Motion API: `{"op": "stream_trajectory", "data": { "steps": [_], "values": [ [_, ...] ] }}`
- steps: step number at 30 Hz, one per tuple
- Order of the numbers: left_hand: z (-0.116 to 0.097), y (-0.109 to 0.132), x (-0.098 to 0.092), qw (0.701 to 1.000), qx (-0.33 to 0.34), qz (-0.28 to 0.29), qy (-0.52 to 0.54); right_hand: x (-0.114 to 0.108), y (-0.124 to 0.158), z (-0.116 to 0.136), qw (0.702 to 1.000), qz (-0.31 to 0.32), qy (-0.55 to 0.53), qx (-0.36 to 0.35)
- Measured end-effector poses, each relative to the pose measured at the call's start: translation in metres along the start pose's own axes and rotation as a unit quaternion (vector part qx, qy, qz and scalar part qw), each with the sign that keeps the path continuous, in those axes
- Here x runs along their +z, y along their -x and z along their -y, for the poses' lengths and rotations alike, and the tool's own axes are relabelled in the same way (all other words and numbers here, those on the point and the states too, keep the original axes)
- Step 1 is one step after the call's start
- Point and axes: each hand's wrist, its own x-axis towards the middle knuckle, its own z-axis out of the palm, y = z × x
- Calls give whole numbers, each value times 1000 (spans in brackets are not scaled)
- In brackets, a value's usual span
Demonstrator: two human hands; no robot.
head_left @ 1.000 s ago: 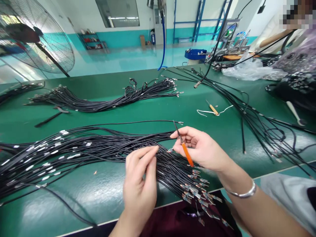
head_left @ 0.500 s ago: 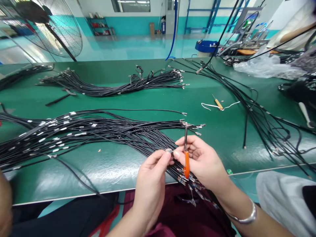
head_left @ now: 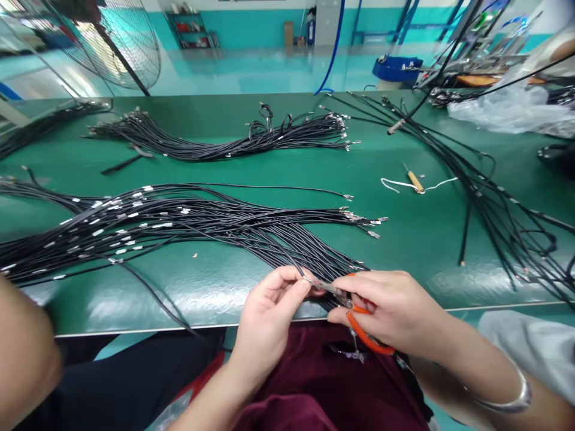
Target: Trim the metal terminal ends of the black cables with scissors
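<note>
My left hand (head_left: pixel 274 305) pinches the metal-tipped end of one black wire (head_left: pixel 308 279) at the near edge of the green table (head_left: pixel 215 293). My right hand (head_left: pixel 395 308) grips small orange-handled pliers (head_left: pixel 359 326), their jaws closed against that wire end right by my left fingertips. Both hands hover over the end of a large bundle of black wires with metal terminals (head_left: pixel 188 224) that fans across the table toward me. Some terminal ends hang over the table edge into my lap.
A second wire bundle (head_left: pixel 233 140) lies farther back. More loose black cables (head_left: pixel 489 203) spread on the right. A wooden-handled tool with white string (head_left: pixel 414 181) lies mid-right. Another person's arm (head_left: pixel 22 353) shows at the lower left. A floor fan (head_left: pixel 117 42) stands behind.
Both hands have drawn back to the table's near edge. The pliers swung from upright to lying level, jaws now on the wire end held in my left fingers. The view tilted downward.
</note>
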Motion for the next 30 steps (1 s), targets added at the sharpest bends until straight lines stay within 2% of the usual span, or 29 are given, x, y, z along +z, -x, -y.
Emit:
{"op": "stream_trajectory", "data": {
  "steps": [4, 12, 20, 30],
  "values": [
    [3, -1, -6, 999, 15, 28, -7, 3, -2, 1, 999, -16, 31, -22],
    [7, -2, -14, 999, 17, 44, -23, 6, -5, 3, 999, -3, 39, -24],
    [8, -4, -15, 998, 29, 41, -39, 4, -6, 6, 998, 22, 62, -18],
    [8, -4, -16, 997, 41, 50, -48, 8, -5, 3, 998, 13, 61, -26]
  ]
}}
